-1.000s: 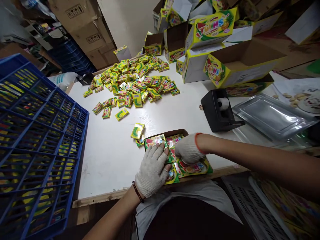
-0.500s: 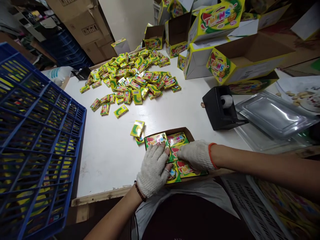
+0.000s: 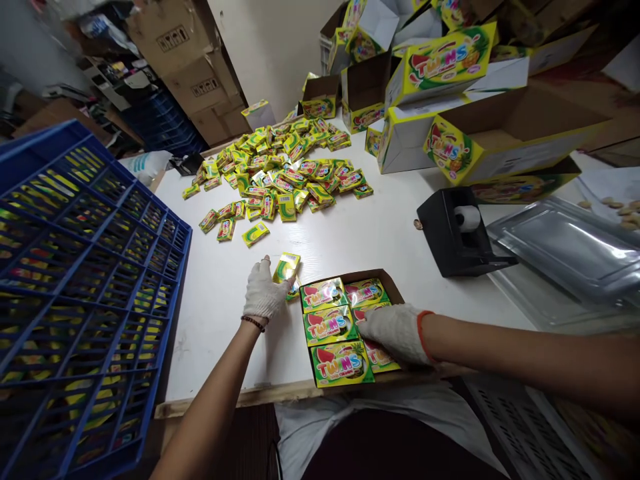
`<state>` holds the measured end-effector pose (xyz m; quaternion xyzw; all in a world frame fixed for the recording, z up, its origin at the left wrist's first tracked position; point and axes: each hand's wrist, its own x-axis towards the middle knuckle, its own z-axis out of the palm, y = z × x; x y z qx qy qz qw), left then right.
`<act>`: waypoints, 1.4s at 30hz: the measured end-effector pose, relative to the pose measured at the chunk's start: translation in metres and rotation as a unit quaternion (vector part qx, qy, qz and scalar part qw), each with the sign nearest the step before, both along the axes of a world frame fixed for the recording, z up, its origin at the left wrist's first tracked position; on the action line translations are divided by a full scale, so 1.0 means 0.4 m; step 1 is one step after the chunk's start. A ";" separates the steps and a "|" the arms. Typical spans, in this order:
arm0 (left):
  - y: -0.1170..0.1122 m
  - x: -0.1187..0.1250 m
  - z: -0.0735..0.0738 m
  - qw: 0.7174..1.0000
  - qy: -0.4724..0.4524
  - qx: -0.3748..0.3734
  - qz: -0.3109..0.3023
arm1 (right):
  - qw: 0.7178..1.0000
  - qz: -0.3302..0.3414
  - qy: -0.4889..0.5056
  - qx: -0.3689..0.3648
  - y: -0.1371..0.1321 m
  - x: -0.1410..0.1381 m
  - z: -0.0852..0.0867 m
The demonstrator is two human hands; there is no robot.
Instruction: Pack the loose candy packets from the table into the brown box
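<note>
My left hand (image 3: 265,291), in a white knit glove, reaches over the table with fingers apart. Its thumb is at a small yellow-green pack (image 3: 286,267), which lies partly over another pack (image 3: 292,291). Whether it grips either one, I cannot see; the fingers look open. To the right, a shallow brown carton (image 3: 393,287) holds several "TWINS" packs (image 3: 325,325) in two columns, faces up. My right hand (image 3: 397,331), also gloved, rests over the right column with its fingers laid on the packs. It covers part of them and the carton's right wall.
A heap of small packs (image 3: 280,167) spreads across the back. On the left stands a blue crate (image 3: 95,287). A black tape dispenser (image 3: 453,233) and clear plastic lids (image 3: 570,247) are on the right. Open printed boxes (image 3: 515,133) are piled behind them. The table's wooden edge (image 3: 200,405) runs along the front.
My left hand has lifted off the packs in the carton and moved left to the two loose packs. The left column is now uncovered. My right hand stays on the carton. The view has shifted slightly.
</note>
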<state>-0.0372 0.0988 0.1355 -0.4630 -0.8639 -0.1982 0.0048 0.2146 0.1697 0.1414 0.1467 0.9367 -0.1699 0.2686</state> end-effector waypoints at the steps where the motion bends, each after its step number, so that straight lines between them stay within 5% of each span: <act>1: 0.013 -0.009 -0.007 0.999 -0.012 -0.039 0.009 | 1.000 -0.009 0.001 0.025 -0.013 -0.001 -0.004; 4: 0.028 -0.013 -0.022 0.996 -0.038 -0.082 0.011 | 0.996 -0.037 -0.017 0.074 -0.043 0.005 0.007; 6: 0.021 -0.007 -0.015 0.996 -0.070 -0.043 0.022 | 0.998 -0.021 -0.009 0.054 -0.036 0.016 0.035; 9: -0.003 0.020 0.035 0.980 -0.185 0.072 -0.002 | 1.000 -0.002 -0.007 0.018 0.013 0.033 0.105; 11: -0.021 0.059 0.084 0.958 -0.255 0.115 -0.068 | 0.994 -0.032 0.084 0.066 0.047 0.035 0.162; 15: -0.043 0.172 0.163 0.915 -0.342 0.092 -0.195 | 0.934 0.005 0.302 0.193 0.065 0.015 0.255; 18: -0.044 0.211 0.162 0.906 -0.366 0.073 -0.202 | 0.942 0.032 0.282 0.182 0.069 0.003 0.279; 23: -0.029 0.111 0.077 0.971 -0.222 0.068 -0.053 | 0.989 -0.076 0.091 0.093 0.133 0.005 0.243; 26: -0.015 0.051 0.021 0.993 -0.115 -0.016 0.037 | 0.997 -0.037 -0.016 0.067 0.157 -0.017 0.210; 31: 0.010 0.043 -0.040 0.987 -0.108 -0.092 0.070 | 0.992 0.072 -0.073 0.066 0.138 -0.104 0.164; 37: 0.002 0.033 -0.056 0.988 -0.129 -0.072 0.053 | 0.991 0.084 -0.090 0.047 0.131 -0.123 0.118; 42: -0.037 0.029 -0.020 0.985 -0.169 0.007 0.031 | 0.996 0.029 -0.085 0.013 0.115 -0.095 0.088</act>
